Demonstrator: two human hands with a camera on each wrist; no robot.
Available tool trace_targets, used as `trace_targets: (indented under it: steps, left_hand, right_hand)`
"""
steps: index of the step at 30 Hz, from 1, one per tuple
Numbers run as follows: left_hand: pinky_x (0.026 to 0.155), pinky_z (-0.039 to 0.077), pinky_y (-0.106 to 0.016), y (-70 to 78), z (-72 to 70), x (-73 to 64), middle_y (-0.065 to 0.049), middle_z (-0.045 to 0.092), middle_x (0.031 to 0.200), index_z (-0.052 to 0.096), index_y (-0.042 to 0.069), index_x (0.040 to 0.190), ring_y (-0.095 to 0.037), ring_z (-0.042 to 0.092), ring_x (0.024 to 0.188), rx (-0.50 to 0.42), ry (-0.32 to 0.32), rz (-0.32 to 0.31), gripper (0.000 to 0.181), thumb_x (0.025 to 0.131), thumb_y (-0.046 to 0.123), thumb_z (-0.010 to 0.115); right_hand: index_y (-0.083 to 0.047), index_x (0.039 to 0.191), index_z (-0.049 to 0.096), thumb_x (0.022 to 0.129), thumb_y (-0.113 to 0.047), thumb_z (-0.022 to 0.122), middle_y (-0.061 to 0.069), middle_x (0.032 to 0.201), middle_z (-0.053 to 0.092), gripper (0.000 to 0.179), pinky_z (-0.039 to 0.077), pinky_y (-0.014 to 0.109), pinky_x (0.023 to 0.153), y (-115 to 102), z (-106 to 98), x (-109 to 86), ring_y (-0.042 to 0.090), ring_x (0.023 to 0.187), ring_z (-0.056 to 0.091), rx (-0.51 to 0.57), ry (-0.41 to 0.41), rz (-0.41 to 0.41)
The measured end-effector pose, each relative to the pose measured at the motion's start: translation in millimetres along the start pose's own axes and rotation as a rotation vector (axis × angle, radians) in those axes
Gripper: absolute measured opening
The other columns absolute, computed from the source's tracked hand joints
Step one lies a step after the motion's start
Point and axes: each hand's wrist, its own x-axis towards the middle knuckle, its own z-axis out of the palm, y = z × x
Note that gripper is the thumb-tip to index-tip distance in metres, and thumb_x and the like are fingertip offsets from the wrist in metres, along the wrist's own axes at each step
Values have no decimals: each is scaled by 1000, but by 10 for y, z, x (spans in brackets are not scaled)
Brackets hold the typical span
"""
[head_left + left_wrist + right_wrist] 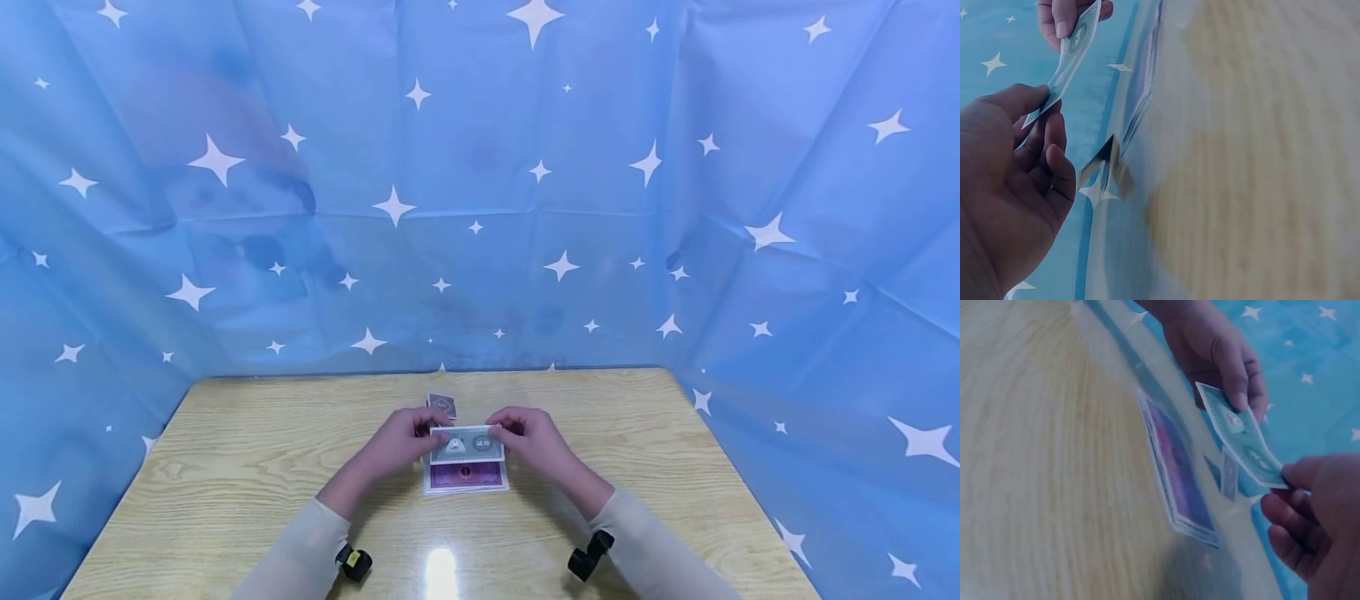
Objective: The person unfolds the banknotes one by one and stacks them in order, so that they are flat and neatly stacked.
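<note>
A green play banknote (pixel 467 451) is stretched between both hands above the table. My left hand (pixel 400 439) pinches its left end, thumb on the printed face and fingers behind. At the other end, my right hand (pixel 531 439) pinches the note between thumb and fingers. In the right wrist view the note (pixel 1235 434) is slightly bowed. Below it lies a stack of purple banknotes (pixel 1179 469) with pale borders, partly covered by the green note in the head view. A folded note (pixel 442 405) stands bent on the table just behind; in the left wrist view its fold (pixel 1110 156) points up.
The wood-grain table (pixel 247 467) reaches back to a blue curtain (pixel 480 167) with white stars. Black devices sit on the left wrist (pixel 354 563) and the right wrist (pixel 591 557). A bright reflection shows on the table near the front.
</note>
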Motion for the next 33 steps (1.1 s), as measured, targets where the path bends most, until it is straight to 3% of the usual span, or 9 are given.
trace_targets:
  steps: [5,14,22,33]
  left_hand:
    - [63,52,-27,-14,27,-54,1,67,87,81,19,118,-14,58,75,35,-32,20,16,103,15,79]
    - [77,56,-29,-79,70,-74,9,71,94,83,18,113,-11,64,86,135,-62,42,15,103,9,77]
    - [76,54,-29,-119,86,-54,12,70,92,83,18,111,-9,63,85,183,-72,73,15,104,8,75]
    - [76,52,-30,-151,112,-22,14,67,89,82,21,109,-6,60,82,284,-96,83,13,105,10,76]
  right_hand:
    - [-16,110,83,106,-12,76,1,81,70,10,44,23,59,54,27,-67,10,67,53,-33,-29,-2]
    - [-21,110,83,107,-15,76,-6,82,69,10,47,26,60,102,92,-157,13,69,56,-119,-53,1]
    - [-21,110,83,106,-15,77,-13,90,70,9,53,27,70,77,111,-183,9,78,60,-209,-73,-27]
    - [-18,108,83,105,-15,78,-12,95,73,7,55,29,74,118,171,-189,4,80,61,-347,-85,-82]
